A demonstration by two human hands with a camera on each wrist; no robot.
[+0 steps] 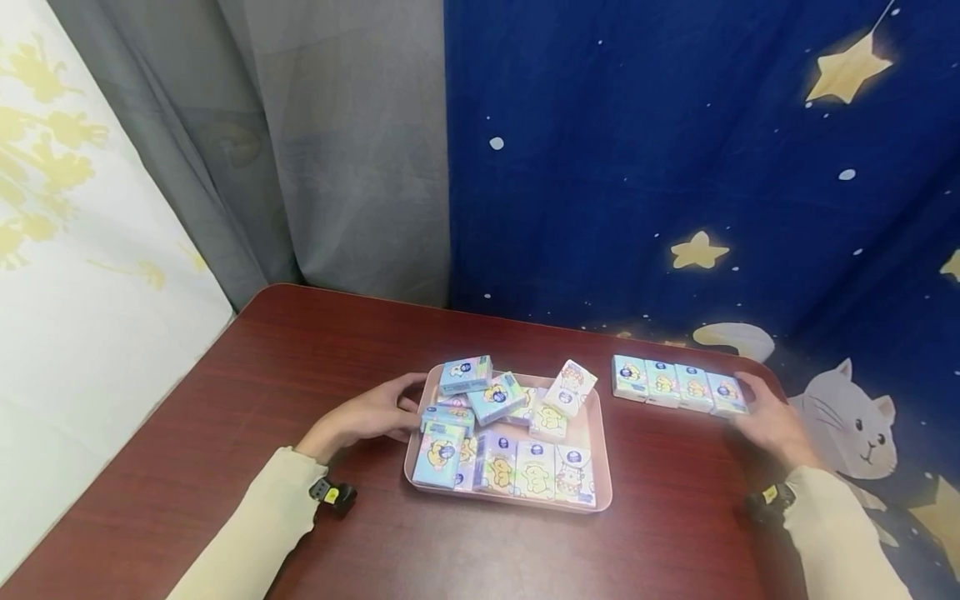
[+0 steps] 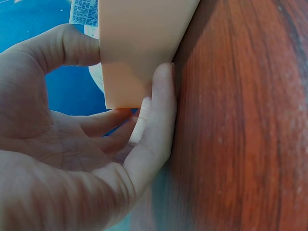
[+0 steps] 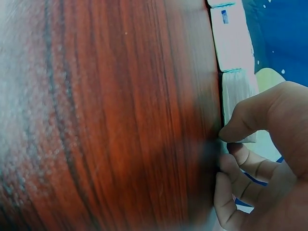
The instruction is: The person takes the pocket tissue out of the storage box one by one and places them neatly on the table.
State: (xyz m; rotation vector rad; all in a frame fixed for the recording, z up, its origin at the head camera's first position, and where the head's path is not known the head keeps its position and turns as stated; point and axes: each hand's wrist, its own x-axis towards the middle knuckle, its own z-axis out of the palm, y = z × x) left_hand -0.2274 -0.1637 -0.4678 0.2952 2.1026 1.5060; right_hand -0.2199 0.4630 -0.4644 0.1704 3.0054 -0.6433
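A pink tray lies on the table, holding small pastel tissue packs with cartoon prints, some in a front row and others piled loosely. At the tray's left side my left hand grips the wall. The left wrist view shows the thumb against the tray wall and the fingers bent around its corner and underside. To the right of the tray, several light-blue tissue packs form a row. My right hand holds the right end pack, thumb at its near side and the other fingers curled by its end.
The dark red wooden table has its back edge against a grey curtain and a blue starry curtain. A white cloth with yellow prints hangs at the left. The row of packs lies close to the table's right back corner.
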